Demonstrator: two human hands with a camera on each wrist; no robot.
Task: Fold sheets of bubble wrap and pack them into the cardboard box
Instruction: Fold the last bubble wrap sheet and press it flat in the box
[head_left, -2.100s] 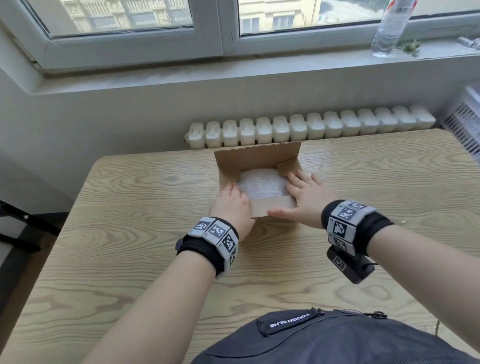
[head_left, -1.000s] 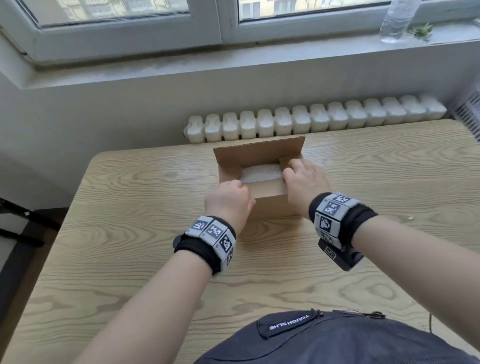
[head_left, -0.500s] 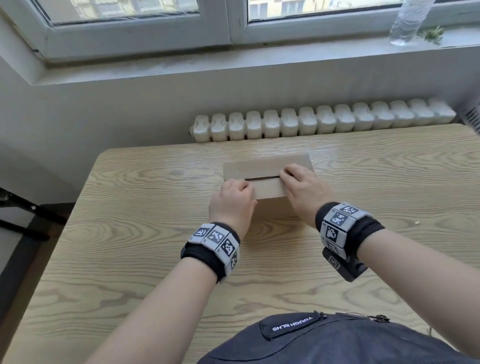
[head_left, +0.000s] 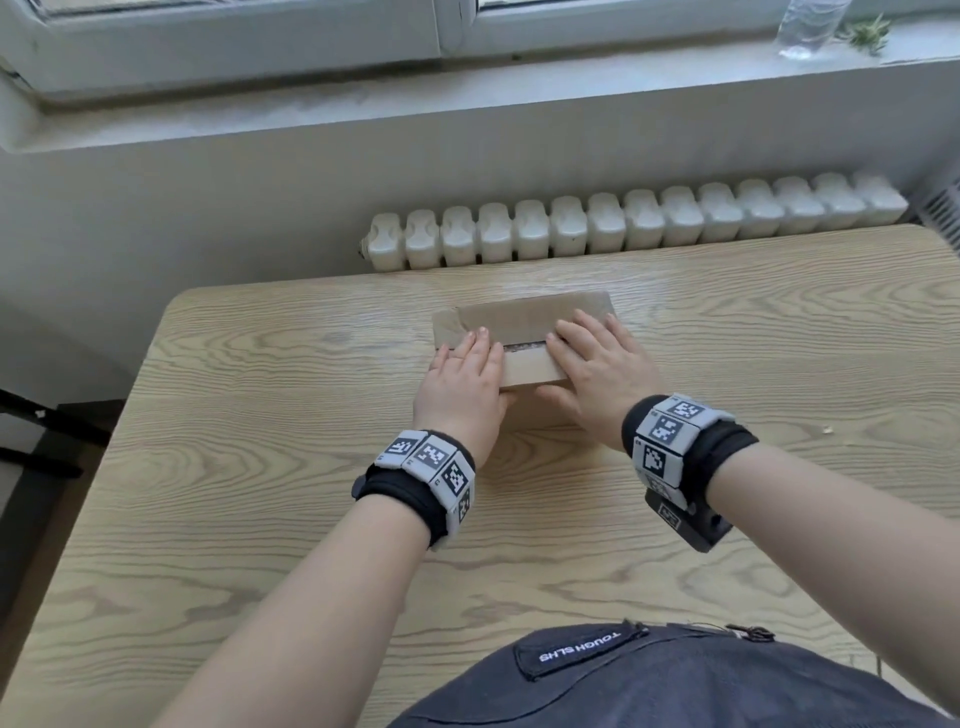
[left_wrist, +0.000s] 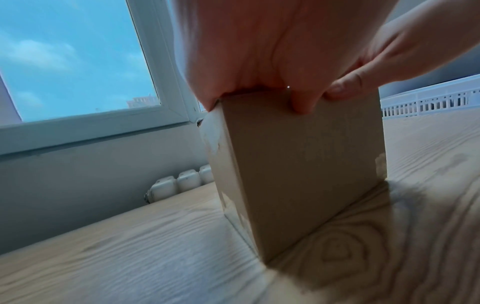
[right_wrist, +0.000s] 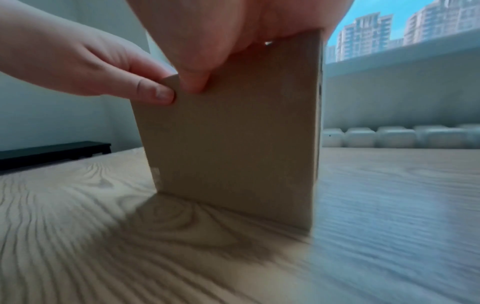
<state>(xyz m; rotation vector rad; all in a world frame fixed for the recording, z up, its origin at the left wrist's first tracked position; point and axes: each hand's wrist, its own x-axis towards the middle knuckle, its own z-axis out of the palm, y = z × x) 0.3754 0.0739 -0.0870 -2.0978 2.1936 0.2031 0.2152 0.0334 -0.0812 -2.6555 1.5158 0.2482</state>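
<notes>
A small brown cardboard box (head_left: 524, 317) stands on the wooden table (head_left: 311, 519), its top flaps folded down. A thin strip of bubble wrap (head_left: 524, 344) shows through the slit between the flaps; the rest is hidden inside. My left hand (head_left: 467, 374) lies flat on the left part of the top, fingers straight. My right hand (head_left: 592, 364) presses flat on the right part. The wrist views show the box's near wall (left_wrist: 298, 164) (right_wrist: 233, 133) with both thumbs resting against its upper edge.
A white radiator (head_left: 623, 223) runs behind the table's far edge. A plastic bottle (head_left: 810, 26) stands on the windowsill. A dark bag (head_left: 649, 680) lies at the near edge. A small crumb (head_left: 827, 429) sits on the table to the right.
The box was open with bubble wrap showing. Both hands folded the near flap and far flap down, then uncurled, and now lie flat on the closed top.
</notes>
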